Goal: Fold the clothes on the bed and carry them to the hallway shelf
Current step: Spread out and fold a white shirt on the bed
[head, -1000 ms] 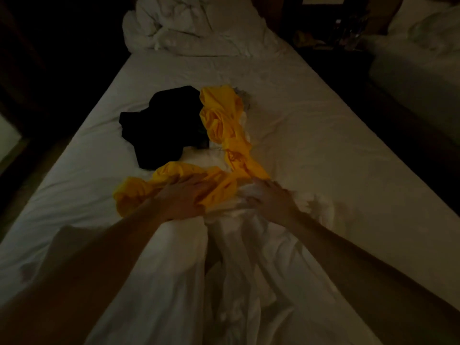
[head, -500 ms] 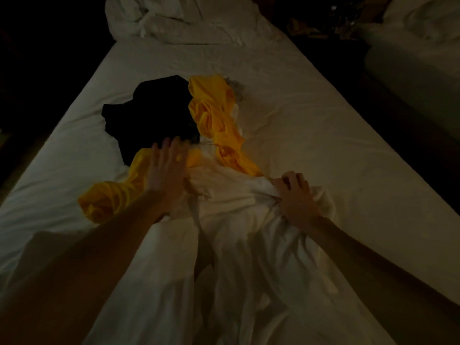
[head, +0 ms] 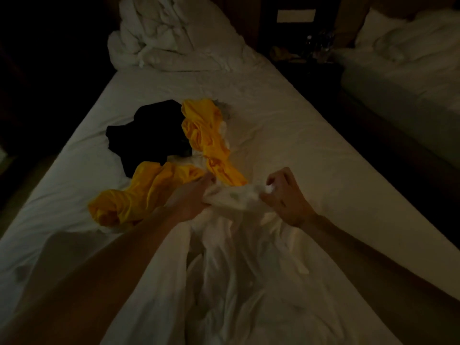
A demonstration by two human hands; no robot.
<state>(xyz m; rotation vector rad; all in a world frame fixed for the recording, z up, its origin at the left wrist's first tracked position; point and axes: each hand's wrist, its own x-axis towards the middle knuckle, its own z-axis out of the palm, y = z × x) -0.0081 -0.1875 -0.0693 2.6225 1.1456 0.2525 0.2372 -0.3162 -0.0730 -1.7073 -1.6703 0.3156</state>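
A crumpled white garment (head: 239,245) lies on the bed (head: 311,145) in front of me, running toward the near edge. My left hand (head: 191,197) grips its upper edge on the left, and my right hand (head: 283,195) pinches the same edge on the right. The edge is stretched between both hands, a little above the sheet. A yellow garment (head: 154,192) lies bunched to the left of my left hand, with another yellow bunch (head: 206,138) trailing farther back. A black garment (head: 149,133) sits behind it.
A heaped white duvet (head: 179,38) fills the head of the bed. A dark gap (head: 373,135) on the right separates this bed from a second bed (head: 408,68). A nightstand with glassware (head: 318,48) stands at the back. The room is dim.
My left hand left the yellow garment and took the white garment's edge. My right hand shifted its grip along that edge, and both hands lifted it.
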